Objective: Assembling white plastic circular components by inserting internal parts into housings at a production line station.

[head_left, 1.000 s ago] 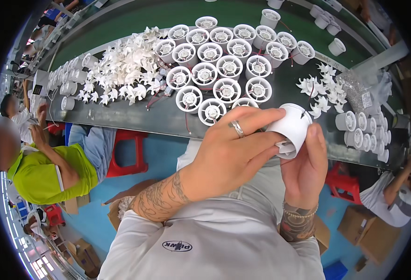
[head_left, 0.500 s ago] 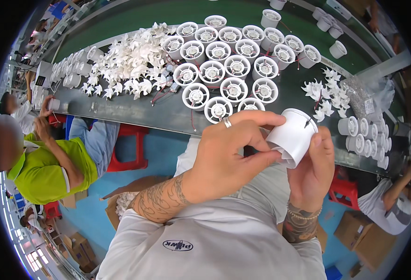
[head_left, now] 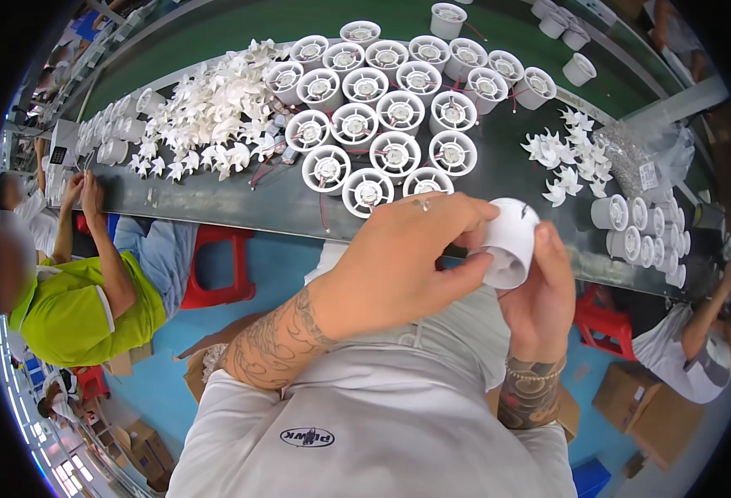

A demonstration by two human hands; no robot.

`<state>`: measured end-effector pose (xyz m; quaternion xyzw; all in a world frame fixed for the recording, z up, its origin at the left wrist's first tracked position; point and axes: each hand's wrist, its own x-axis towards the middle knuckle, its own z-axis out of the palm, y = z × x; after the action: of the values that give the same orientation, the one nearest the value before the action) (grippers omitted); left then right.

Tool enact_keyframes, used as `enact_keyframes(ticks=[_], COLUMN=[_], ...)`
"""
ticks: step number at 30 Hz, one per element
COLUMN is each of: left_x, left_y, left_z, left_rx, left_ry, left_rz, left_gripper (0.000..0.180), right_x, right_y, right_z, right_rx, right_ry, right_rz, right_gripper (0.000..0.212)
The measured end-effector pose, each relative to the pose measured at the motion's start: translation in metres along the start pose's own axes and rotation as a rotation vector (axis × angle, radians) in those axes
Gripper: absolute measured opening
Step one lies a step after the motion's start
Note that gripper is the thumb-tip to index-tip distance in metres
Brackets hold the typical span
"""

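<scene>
In front of my body a white cylindrical fan housing (head_left: 512, 241) is held tilted, its open end facing down toward me. My right hand (head_left: 542, 290) is wrapped around its right side, fingers behind the wall. My left hand (head_left: 419, 249) reaches across from the left, index finger and thumb curled against the left side of the housing near the opening. A pale part shows inside the opening, too shadowed to name. A dark wire or slot marks the upper wall. Beyond my hands, several similar white housings (head_left: 368, 192) with spoked faces and red wires stand on the dark bench.
A heap of white fan blades (head_left: 208, 108) lies left of the housings, and a smaller pile of blades (head_left: 577, 158) to the right. Stacked white cylinders (head_left: 627, 242) sit at the right end near a clear plastic bag (head_left: 668, 158). A co-worker in a green shirt (head_left: 92, 324) sits left beside a red stool (head_left: 220, 266).
The housing has tipped and shifted slightly left, showing more of its opening. My left thumb and finger have moved from inside the opening to its edge. The co-worker at left has brought both hands together.
</scene>
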<state>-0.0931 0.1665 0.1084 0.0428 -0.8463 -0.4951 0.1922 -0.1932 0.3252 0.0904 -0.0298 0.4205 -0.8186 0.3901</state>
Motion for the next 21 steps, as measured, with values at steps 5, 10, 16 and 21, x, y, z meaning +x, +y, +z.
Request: enact_keyframes(ticks=[5,10,16,21], left_x=[-0.005,-0.013,-0.052,-0.087], left_y=[-0.004,-0.002,-0.029,-0.08], left_z=[0.003,-0.015,-0.051,-0.07], left_rx=[-0.002,0.191,0.087,0.025], left_ry=[-0.013,0.012,0.222,0.519], left_rz=[-0.01,0.191,-0.105,-0.284], left_gripper=[0.033,0.036,0.025,0.016], right_x=[-0.001,0.026,0.086,0.127], right_y=[0.013,-0.024,-0.096,-0.116], right_z=[-0.014,-0.006,-0.038,-0.022], right_rx=[0.002,-0.665,-0.975,-1.156], right_ry=[-0.075,-0.084,0.193,0.092], right_rz=[0.09,-0.282,-0.56,-0.55], right_gripper=[0.013,0.006,0.013,0.012])
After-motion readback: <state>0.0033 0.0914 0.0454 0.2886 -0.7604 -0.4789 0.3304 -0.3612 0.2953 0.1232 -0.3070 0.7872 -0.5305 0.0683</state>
